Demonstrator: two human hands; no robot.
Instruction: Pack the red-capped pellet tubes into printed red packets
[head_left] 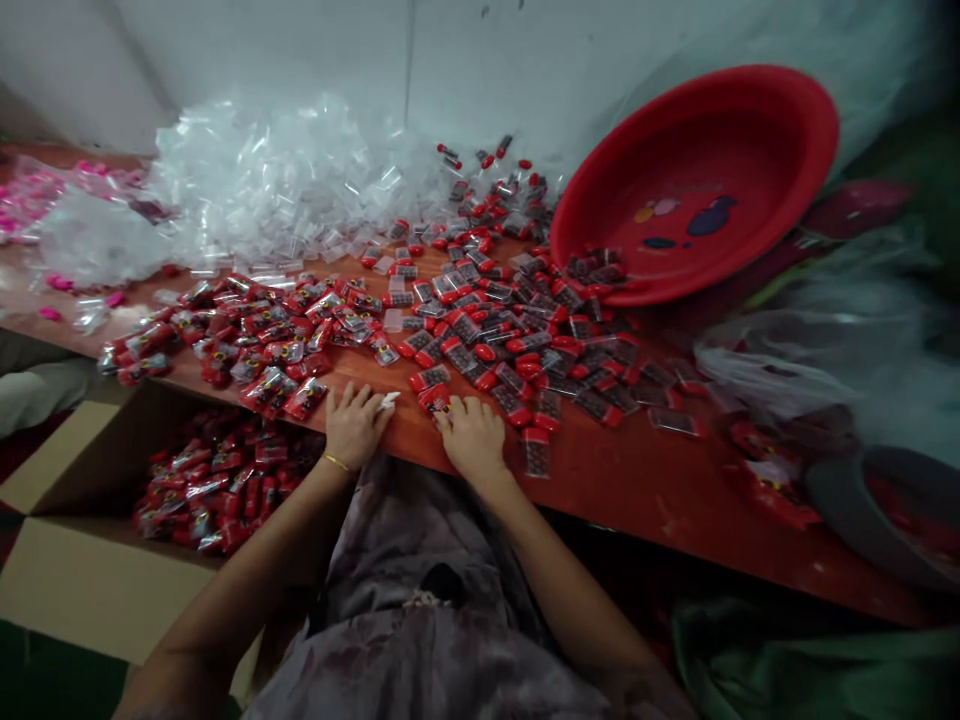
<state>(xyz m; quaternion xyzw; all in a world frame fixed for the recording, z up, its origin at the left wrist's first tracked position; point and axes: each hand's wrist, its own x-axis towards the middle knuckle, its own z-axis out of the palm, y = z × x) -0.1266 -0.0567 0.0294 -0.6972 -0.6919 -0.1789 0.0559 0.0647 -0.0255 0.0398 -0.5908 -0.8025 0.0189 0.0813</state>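
Observation:
My left hand rests at the table's front edge, fingers curled. A small crumpled white scrap sticks out between its thumb and forefinger. Beside it, my right hand has its thumb and fingers closed on a small red packet with yellow on it; the fingers partly cover this. To the left lies a heap of red packets in clear wrapping, with yellow and black print. Right of centre spreads a pile of small clear cases with red ends and dark contents.
An open cardboard box below the table's left edge holds many red packets. Clear plastic pieces are heaped along the wall. A red basin leans at the back right. A grey container and plastic bags stand right.

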